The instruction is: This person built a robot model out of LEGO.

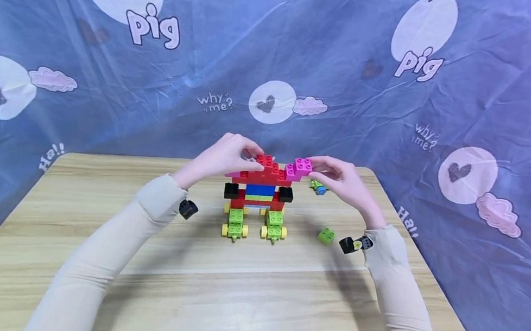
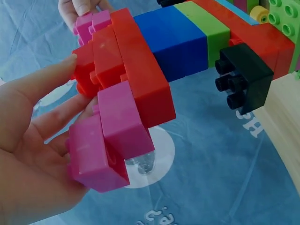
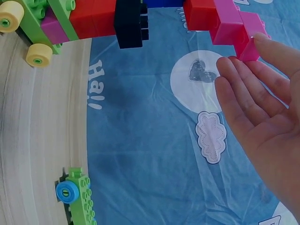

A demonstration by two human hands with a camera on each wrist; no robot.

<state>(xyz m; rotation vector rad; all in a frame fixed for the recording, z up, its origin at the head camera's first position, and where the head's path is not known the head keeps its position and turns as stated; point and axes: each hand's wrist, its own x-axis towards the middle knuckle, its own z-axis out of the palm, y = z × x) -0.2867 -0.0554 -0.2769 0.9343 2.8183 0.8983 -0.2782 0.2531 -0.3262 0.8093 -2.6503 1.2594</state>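
Note:
A figure built from toy building bricks stands upright on the table, with red bricks [image 1: 269, 176] across its top and stepped pink bricks [image 1: 302, 165] at its upper right. Reaching in from the left, my left hand [image 1: 225, 156] grips the topmost red brick [image 2: 84, 61], thumb on the near side and fingers behind. More pink bricks [image 2: 96, 154] sit beside that palm. My right hand [image 1: 339, 180] pinches the outermost pink brick [image 3: 251, 37] between thumb and fingertips. Below are a blue brick [image 1: 260, 190], black side bricks [image 1: 231, 190] and green wheeled bases [image 1: 235, 222].
A loose green brick [image 1: 326, 236] lies on the wooden table [image 1: 212, 290] right of the figure. Farther back is a green wheeled piece [image 3: 80, 199] with a blue wheel. A patterned blue cloth [image 1: 237, 64] hangs behind and around the table.

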